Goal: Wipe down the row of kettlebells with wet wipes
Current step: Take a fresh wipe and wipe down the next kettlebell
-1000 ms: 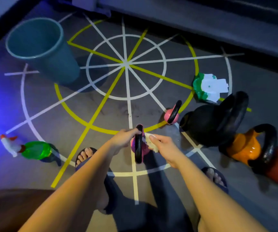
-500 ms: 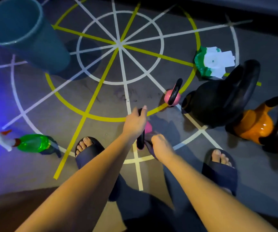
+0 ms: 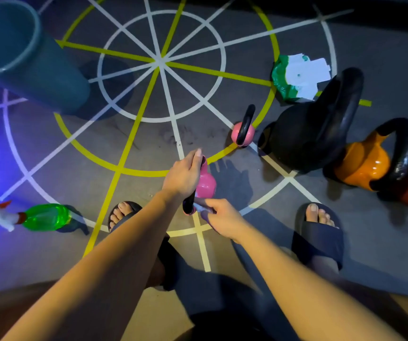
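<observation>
Over floor (image 3: 375, 52), left hand (image 3: 182, 177) grips kettlebell (image 3: 206, 184), bell pointing right.

The floor (image 3: 50, 156) is grey and matt, taped with a wheel pattern: a white inner circle (image 3: 223, 62), a yellow arc (image 3: 144, 172) around it and a wider white arc (image 3: 8, 134) outside. White and yellow spokes (image 3: 136, 124) cross them and meet at one hub (image 3: 160, 61). Scuff marks (image 3: 173, 136) darken the floor between circle and yellow arc. Blue-violet light washes the left edge. A dark strip (image 3: 370, 3) runs along the far edge, and a teal bin (image 3: 50, 77) stands at the far left corner.
</observation>
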Demonstrator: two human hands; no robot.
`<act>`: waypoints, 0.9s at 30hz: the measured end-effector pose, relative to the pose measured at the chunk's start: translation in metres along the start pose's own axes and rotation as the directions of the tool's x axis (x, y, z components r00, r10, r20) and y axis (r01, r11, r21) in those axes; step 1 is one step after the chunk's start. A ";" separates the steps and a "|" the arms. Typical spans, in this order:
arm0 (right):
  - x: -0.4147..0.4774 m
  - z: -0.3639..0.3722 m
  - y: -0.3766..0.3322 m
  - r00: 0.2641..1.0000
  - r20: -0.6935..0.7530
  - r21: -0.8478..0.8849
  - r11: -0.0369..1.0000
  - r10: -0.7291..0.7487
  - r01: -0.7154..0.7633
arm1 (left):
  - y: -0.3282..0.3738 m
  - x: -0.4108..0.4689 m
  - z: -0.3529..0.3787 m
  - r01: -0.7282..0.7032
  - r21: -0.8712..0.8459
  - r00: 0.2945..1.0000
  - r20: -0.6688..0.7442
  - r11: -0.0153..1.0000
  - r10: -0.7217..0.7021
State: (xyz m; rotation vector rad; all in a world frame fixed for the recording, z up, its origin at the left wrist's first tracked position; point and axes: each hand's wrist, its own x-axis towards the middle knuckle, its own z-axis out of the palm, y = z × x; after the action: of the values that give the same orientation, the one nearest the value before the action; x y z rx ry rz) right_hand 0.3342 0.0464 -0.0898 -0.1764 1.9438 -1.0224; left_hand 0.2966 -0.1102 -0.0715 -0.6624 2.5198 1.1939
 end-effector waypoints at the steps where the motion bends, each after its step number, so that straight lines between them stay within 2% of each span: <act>1: 0.000 0.001 0.001 1.000 0.003 -0.061 0.998 -0.007 0.008 | -0.001 -0.001 -0.001 -0.010 0.015 1.000 0.003 1.000 0.010; 5: 0.000 -0.004 -0.003 0.999 0.036 -0.217 0.976 0.026 -0.018 | 0.001 -0.002 -0.002 -0.028 0.059 1.000 0.013 0.998 0.027; 10: 0.005 -0.005 -0.011 0.998 -0.005 -0.178 0.982 0.066 -0.066 | 0.008 -0.002 0.002 -0.037 0.085 0.999 0.017 0.996 0.036; 11: 0.002 -0.003 -0.011 0.998 0.011 -0.130 0.990 0.060 -0.058 | 0.010 -0.001 0.003 -0.035 0.097 0.999 0.018 0.995 0.033; 14: -0.002 -0.001 -0.011 0.992 0.072 0.230 0.967 0.099 -0.113 | 0.011 0.001 0.002 -0.029 0.111 0.999 0.019 0.993 0.027; 16: -0.001 -0.005 -0.013 0.967 0.181 0.402 0.885 0.177 -0.237 | 0.009 0.000 0.003 -0.030 0.104 0.999 0.019 0.994 0.029; 18: 0.001 -0.009 -0.013 0.928 0.315 0.559 0.752 0.197 -0.349 | 0.008 -0.001 0.003 -0.037 0.099 0.999 0.019 0.994 0.035; 19: 0.001 -0.012 -0.013 0.912 0.363 0.610 0.691 0.190 -0.387 | 0.008 -0.001 0.004 -0.037 0.099 0.999 0.019 0.994 0.035; 20: 0.002 -0.014 -0.013 0.908 0.375 0.623 0.673 0.189 -0.398 | 0.009 -0.001 0.004 -0.036 0.101 0.999 0.021 0.994 0.034; 21: 0.003 -0.016 -0.014 0.917 0.347 0.588 0.716 0.195 -0.375 | 0.009 -0.001 0.005 -0.037 0.106 0.999 0.023 0.994 0.034; 24: 0.003 -0.011 -0.013 0.962 0.211 0.343 0.908 0.174 -0.240 | 0.008 -0.001 0.006 -0.039 0.116 0.999 0.014 0.992 0.038; 27: 0.008 -0.001 0.005 0.972 0.179 0.195 0.963 0.151 -0.186 | 0.008 -0.002 0.005 -0.035 0.126 0.999 0.016 0.991 0.033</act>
State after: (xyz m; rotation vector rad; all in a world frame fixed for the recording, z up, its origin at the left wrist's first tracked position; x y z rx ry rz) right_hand 0.3302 0.0462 -0.0984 0.0255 1.6607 -1.0577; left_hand 0.2946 -0.1013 -0.0686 -0.5801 2.5789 1.0358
